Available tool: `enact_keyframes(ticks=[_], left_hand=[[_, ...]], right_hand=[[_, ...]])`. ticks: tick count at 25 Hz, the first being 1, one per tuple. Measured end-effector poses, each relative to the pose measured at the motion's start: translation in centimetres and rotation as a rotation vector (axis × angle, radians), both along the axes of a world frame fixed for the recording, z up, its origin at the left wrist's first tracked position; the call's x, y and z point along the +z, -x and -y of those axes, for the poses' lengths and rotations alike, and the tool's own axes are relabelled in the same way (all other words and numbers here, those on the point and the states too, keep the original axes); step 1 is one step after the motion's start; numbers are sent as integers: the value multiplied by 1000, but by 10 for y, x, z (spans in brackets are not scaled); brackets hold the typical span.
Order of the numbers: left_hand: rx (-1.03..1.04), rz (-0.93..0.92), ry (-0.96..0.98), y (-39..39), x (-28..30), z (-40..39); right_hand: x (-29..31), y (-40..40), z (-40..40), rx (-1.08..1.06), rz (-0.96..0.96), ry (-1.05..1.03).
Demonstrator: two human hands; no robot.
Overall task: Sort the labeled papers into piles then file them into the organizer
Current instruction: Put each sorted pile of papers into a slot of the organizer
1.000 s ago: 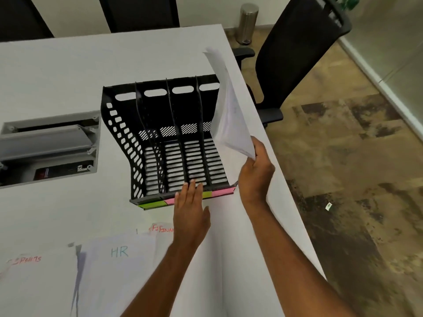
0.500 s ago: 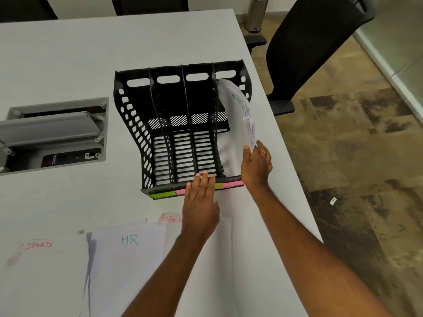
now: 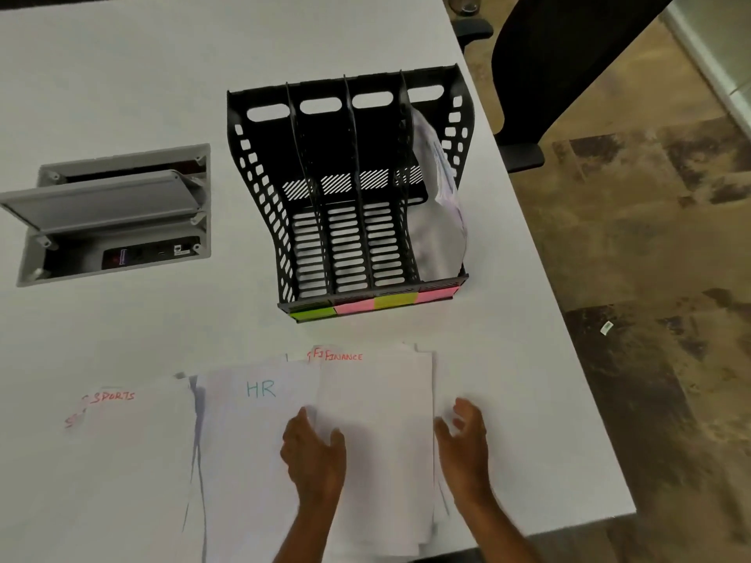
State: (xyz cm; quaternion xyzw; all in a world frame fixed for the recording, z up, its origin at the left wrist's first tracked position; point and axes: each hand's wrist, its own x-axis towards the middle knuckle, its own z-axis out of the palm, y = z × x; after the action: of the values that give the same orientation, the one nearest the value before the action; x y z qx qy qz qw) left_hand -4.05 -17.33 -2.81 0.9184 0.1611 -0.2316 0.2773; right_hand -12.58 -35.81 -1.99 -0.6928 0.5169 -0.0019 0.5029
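Filing under way: one white sheaf (image 3: 443, 205) sits in the rightmost slot of the black slotted plastic organizer (image 3: 349, 188). Left hand (image 3: 313, 453) and right hand (image 3: 463, 444), open and apart, flank the red-lettered FINANCE pile (image 3: 378, 432), likely gathered next.

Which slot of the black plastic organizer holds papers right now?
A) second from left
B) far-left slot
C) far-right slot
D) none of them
C: the white papers stand curled in the far-right slot of the black plastic organizer, above the pink label, while the other three slots show only bare slats.
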Motion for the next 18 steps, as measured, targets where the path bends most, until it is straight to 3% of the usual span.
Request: enact_keyframes(ticks=[4, 8, 11, 14, 18], left_hand=[[-201, -66, -43, 9, 2, -13], [-250, -89, -61, 7, 7, -17], [-257, -99, -48, 8, 10, -20], [-274, -89, -37, 7, 13, -22], [-333, -96, -66, 6, 15, -24]], right_hand=[[-8, 10, -28, 62, -117, -26], [-10, -11, -32, 21, -231, -216], [-5, -20, -41, 261, -481, -24], [-3, -16, -56, 212, -356, 79], [-4, -7, -50, -85, -119, -214]])
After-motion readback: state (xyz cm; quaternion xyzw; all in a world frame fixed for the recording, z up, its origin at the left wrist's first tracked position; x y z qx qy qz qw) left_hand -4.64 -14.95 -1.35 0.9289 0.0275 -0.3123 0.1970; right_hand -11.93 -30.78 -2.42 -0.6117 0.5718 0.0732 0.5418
